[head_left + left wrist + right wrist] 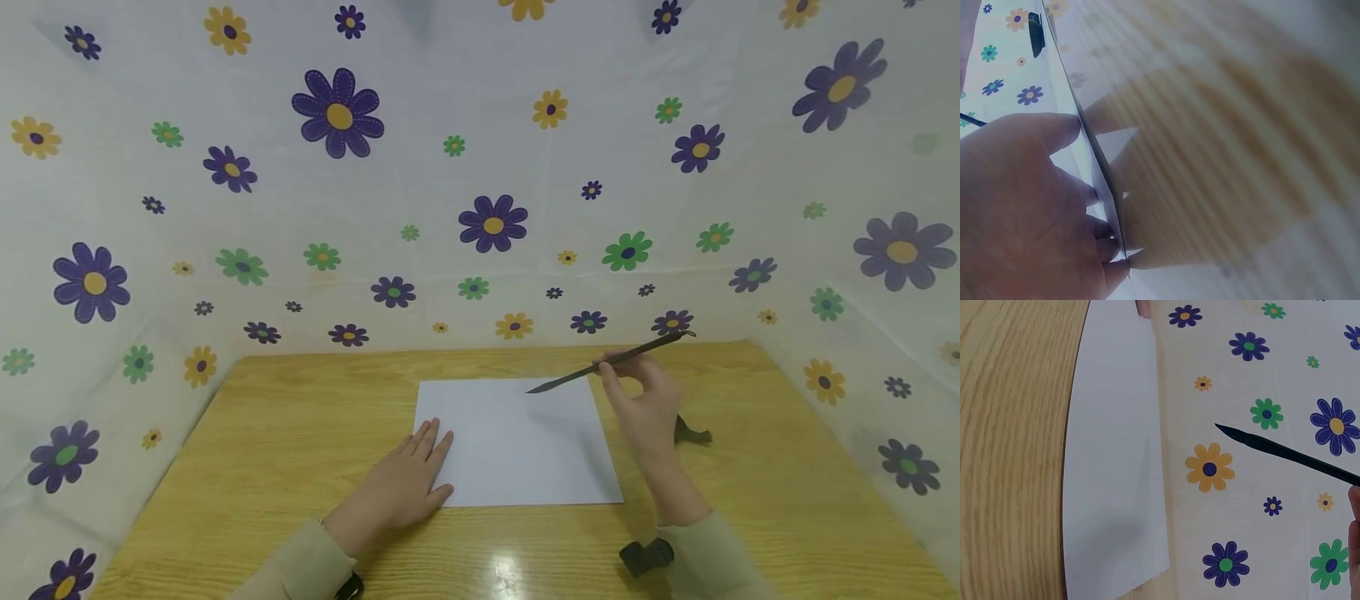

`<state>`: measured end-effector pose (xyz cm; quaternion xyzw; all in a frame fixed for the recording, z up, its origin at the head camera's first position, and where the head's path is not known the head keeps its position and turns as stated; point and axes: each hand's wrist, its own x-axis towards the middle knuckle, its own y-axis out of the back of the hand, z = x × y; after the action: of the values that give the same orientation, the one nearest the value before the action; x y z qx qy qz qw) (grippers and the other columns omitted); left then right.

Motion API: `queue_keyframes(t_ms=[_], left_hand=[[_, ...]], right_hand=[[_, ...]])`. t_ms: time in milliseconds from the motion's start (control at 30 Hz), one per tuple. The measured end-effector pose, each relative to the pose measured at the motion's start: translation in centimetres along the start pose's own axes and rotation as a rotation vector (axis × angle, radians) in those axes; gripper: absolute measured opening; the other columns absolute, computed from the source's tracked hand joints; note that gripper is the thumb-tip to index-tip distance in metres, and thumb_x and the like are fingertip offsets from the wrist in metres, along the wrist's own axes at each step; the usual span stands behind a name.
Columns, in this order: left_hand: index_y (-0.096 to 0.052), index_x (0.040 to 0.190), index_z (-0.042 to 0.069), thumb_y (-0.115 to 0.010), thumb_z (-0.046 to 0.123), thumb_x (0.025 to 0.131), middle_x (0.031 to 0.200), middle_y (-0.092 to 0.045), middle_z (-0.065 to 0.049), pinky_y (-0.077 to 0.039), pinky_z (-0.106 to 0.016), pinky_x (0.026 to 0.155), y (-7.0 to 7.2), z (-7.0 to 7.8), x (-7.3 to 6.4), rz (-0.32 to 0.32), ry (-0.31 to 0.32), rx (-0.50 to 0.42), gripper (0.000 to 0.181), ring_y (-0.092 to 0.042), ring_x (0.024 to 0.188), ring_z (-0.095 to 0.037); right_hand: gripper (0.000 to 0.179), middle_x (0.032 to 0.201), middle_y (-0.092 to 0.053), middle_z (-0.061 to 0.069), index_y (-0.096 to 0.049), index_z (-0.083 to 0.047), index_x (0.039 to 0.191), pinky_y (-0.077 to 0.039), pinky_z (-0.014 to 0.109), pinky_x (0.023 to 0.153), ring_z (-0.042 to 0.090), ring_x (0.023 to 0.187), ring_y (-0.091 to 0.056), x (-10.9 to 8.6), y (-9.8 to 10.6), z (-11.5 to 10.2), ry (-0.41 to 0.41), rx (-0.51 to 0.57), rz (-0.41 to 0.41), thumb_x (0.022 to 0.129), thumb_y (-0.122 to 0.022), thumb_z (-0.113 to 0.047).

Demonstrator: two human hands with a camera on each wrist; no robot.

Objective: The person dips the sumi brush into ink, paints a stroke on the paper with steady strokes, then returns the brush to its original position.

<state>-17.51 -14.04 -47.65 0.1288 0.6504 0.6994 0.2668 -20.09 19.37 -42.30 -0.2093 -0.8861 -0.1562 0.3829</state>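
A white sheet of paper lies on the wooden table. Flat on its left edge rests my left hand, fingers spread; the left wrist view shows this hand from close by, its fingertips along the paper's edge. My right hand pinches a dark calligraphy brush by the handle, which has a small loop at its end. The brush is tilted, its pointed tip above the upper right part of the paper. In the right wrist view the brush is apart from the paper, with only a few fingers showing at the edge.
A white cloth with printed flowers encloses the table at the back and sides. Beside my right wrist is a dark object of unclear kind. Another black piece shows by the right sleeve.
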Motion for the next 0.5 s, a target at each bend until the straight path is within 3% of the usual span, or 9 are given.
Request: queue_keyframes(t_ms=[233,500], left_hand=[[-0.033,0.165,0.001,-0.055,0.046,0.108,0.174,-0.024,-0.026,-0.032,-0.052,0.131,-0.2,0.0,0.0,0.003,-0.003,-0.009,0.076,-0.025,0.163,-0.039],[-0.033,0.165,0.001,-0.054,0.046,0.109,0.174,-0.024,-0.025,-0.031,-0.053,0.132,-0.3,-0.1,0.2,0.004,0.001,-0.011,0.075,-0.025,0.163,-0.039]], right_hand=[[0.01,0.092,-0.077,0.027,-0.073,0.012,0.098,-0.052,0.006,0.086,-0.016,0.085,-0.065,-0.5,-1.6,-0.3,-0.023,0.024,-0.031,0.088,-0.074,0.015],[0.011,0.096,-0.081,0.016,-0.076,0.004,0.101,-0.048,0.006,0.091,-0.012,0.083,-0.064,-1.6,-3.2,-0.9,-0.119,-0.04,-0.085,0.091,-0.077,0.007]])
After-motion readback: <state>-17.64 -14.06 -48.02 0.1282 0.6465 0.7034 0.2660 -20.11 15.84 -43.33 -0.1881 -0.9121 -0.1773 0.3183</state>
